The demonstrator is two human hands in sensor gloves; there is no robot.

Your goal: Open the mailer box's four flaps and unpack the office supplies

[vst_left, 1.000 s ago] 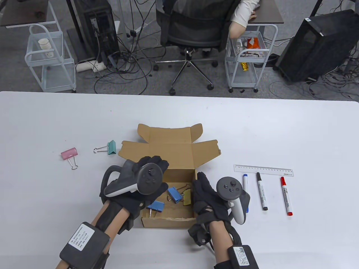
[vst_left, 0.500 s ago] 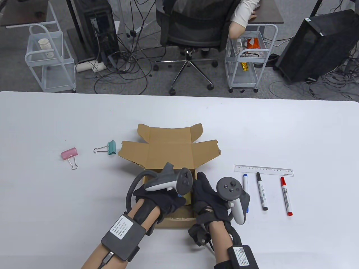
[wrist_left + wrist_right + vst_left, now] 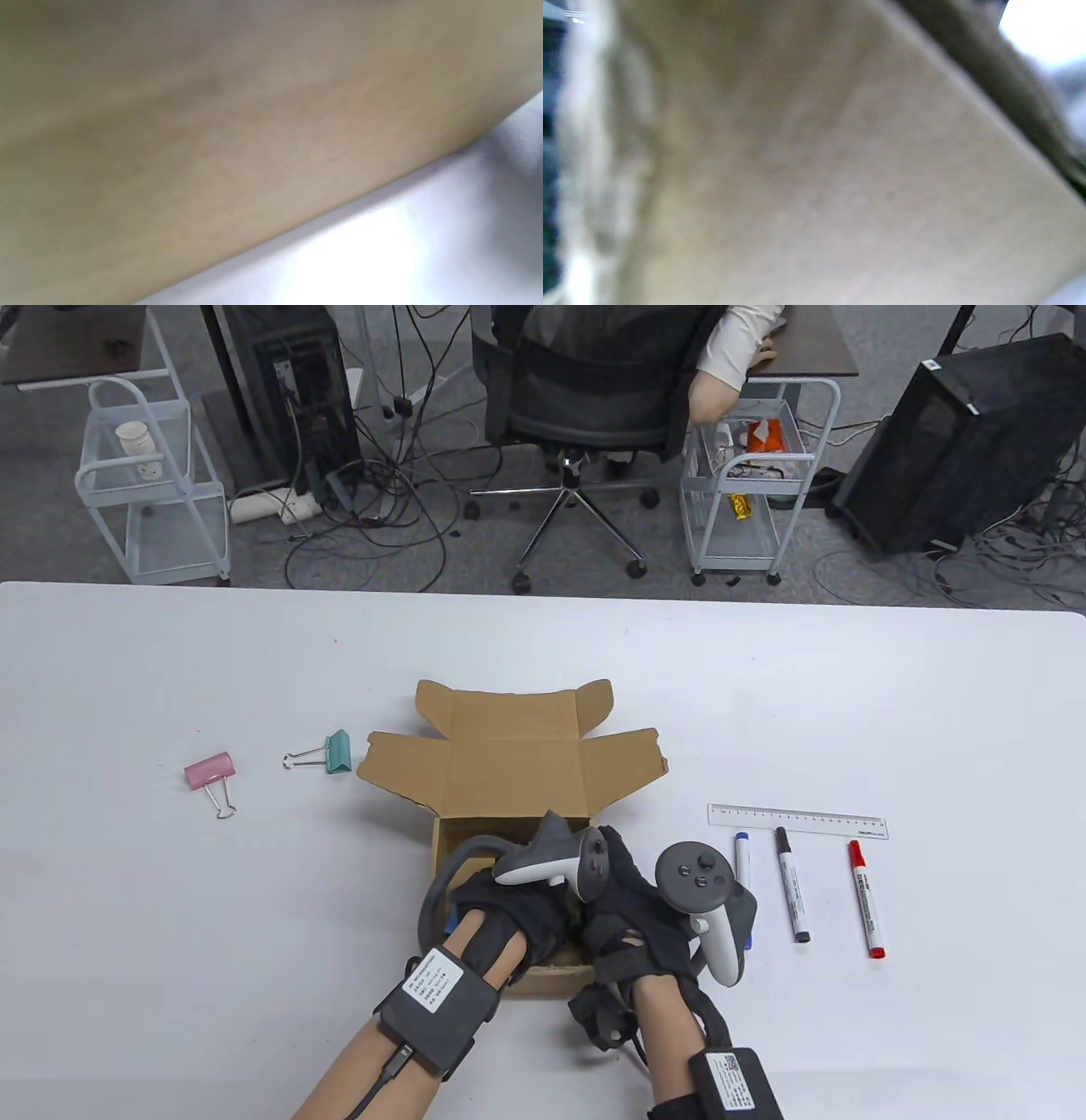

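The left hand [image 3: 509,903] is plunged into the mailer box [image 3: 509,780], its fingers hidden under the tracker and glove, so whether they are apart or clamped on anything cannot be told. The binder clips that remain to be unpacked should lie directly beneath those fingers, on the box floor, but none shows now. The right hand [image 3: 632,912] rests against the box's right wall; its fingers are hidden too, so their state is unclear as well. The left hand is plainly the nearer to the contents. Outward, left of it, a teal clip [image 3: 333,752] and a pink clip [image 3: 210,774] lie on the tabletop [image 3: 170,899]; right of the right hand lie markers and a ruler [image 3: 797,821]. Half a second ago the left hand was shallower; it has since sunk deeper.
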